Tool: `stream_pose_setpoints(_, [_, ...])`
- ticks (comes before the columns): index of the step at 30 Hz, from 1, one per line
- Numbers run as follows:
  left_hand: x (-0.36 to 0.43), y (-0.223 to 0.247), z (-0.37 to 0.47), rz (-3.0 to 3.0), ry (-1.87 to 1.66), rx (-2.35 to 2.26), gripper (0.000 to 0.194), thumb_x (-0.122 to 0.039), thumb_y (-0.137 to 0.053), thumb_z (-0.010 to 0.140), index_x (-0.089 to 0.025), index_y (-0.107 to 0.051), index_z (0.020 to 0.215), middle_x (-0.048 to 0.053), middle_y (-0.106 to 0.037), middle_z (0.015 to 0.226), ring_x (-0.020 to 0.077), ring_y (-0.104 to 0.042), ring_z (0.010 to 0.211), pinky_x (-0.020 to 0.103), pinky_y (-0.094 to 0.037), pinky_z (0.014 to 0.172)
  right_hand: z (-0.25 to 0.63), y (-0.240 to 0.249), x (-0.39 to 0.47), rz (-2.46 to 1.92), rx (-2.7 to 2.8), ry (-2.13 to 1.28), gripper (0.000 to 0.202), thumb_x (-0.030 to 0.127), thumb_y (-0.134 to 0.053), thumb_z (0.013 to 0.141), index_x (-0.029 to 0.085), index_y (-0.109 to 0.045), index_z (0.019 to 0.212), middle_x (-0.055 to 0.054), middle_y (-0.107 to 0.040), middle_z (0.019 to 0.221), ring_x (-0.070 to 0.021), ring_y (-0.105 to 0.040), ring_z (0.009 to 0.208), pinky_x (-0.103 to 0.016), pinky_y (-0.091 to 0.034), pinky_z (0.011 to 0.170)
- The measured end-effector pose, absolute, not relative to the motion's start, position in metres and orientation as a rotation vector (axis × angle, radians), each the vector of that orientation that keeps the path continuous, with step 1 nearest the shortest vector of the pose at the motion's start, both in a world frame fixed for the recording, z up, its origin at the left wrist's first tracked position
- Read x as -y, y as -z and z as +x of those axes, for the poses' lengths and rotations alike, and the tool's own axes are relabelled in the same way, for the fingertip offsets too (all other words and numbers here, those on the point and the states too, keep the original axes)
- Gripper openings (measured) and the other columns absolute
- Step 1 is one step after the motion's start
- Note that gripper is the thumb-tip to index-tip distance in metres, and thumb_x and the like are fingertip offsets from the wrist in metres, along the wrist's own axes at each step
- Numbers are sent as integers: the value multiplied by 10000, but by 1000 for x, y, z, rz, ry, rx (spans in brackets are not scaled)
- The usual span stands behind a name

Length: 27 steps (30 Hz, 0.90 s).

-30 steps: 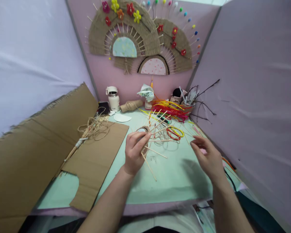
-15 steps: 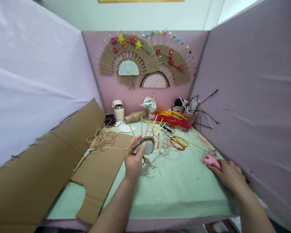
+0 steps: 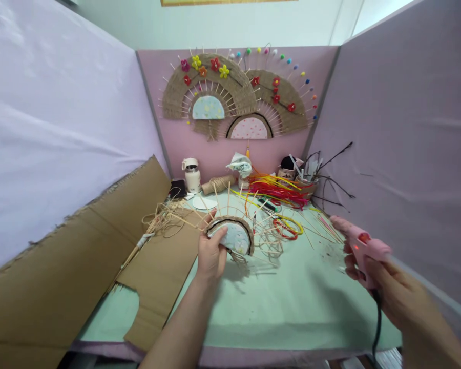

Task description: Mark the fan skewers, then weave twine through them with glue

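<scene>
Over the middle of the table my left hand (image 3: 212, 252) grips a half-round cardboard fan base (image 3: 236, 237) by its left end, thumb on the front. Its face is pale blue patterned paper, edged by a dark line and a brown rim. Thin wooden sticks (image 3: 228, 199) fan out from behind the rim, and some twine hangs below it. On the right, my right hand (image 3: 384, 279) is wrapped round the handle of a pink glue gun (image 3: 363, 248), held above the table with its nozzle pointing left. A small red light glows on the gun, and a black cord drops from its handle.
Large cardboard sheets (image 3: 169, 261) lie and lean on the left. Red-handled scissors (image 3: 286, 229), tangled twine (image 3: 271, 243) and pipe cleaners (image 3: 280, 189) lie behind the hands. A white bottle (image 3: 192, 177) and a pot with twigs (image 3: 307, 185) stand at the back. Finished fans (image 3: 209, 77) hang on the pink board.
My right hand has lifted the pink glue gun off the table and turned it upright. My left hand has tilted the fan base so its blue face shows more fully.
</scene>
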<state>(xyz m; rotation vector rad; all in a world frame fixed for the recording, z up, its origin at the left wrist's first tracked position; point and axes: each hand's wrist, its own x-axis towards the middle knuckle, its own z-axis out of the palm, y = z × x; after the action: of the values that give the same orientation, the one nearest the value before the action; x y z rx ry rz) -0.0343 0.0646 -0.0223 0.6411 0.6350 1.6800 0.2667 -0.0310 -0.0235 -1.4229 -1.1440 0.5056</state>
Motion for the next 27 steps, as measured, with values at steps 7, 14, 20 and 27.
stream_pose_setpoints(7, [-61,23,-39,749,-1628,-559,658,-141,-772,624,-305,-581,1232,-16,-677,953,123,-643,807,262,-503,759,208,25,31,-968,1319,-1073,547,678,-566,757,177,-674,946,-58,-564,623,-150,-441,490,-285,-327,422])
stream_pose_setpoints(14, [-58,16,-47,898,-1738,-560,491,-162,-797,623,-273,-634,1072,-18,-618,963,122,-621,843,239,-513,751,183,40,28,-865,1371,-1271,482,608,-516,840,197,-655,1050,-62,-579,699,-152,-405,563,-303,-309,507])
stream_pose_setpoints(20, [-57,16,-48,981,-1727,-543,407,-165,-778,651,-238,-610,1014,-10,-612,940,125,-616,833,244,-511,751,152,24,23,-784,1419,-1270,516,614,-441,878,180,-651,1062,-74,-598,755,-157,-421,597,-309,-332,540])
stream_pose_setpoints(27, [-56,15,-46,949,-1738,-558,387,-152,-767,649,-232,-620,999,-13,-626,920,112,-620,814,215,-504,721,117,10,14,-809,1440,-1175,483,572,-421,909,159,-631,1046,-72,-600,769,-156,-469,620,-289,-373,533])
